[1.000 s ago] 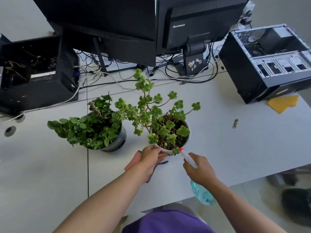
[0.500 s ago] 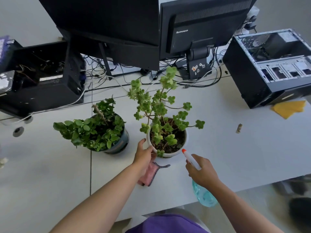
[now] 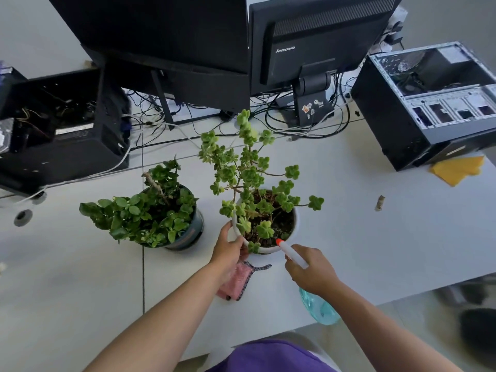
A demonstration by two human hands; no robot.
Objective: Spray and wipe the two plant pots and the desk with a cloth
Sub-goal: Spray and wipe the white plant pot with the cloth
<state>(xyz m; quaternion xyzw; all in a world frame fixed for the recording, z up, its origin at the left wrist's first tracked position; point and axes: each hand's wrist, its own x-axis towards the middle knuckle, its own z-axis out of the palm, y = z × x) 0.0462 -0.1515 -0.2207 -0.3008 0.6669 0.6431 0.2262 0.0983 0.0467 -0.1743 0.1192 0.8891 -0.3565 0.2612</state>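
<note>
Left hand [image 3: 228,251] grips the round white ceramic plant pot [image 3: 291,237]; beside it, right hand [image 3: 311,269] clasps a blue plastic spray bottle [image 3: 319,310].

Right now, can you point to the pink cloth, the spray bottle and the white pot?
Pink woven cloth [image 3: 236,281]: head view, on its middle, beside the left wrist.
Clear blue plastic spray bottle [image 3: 319,311]: head view, on its body.
Round white ceramic plant pot [image 3: 294,226]: head view, on its right rim.
</note>
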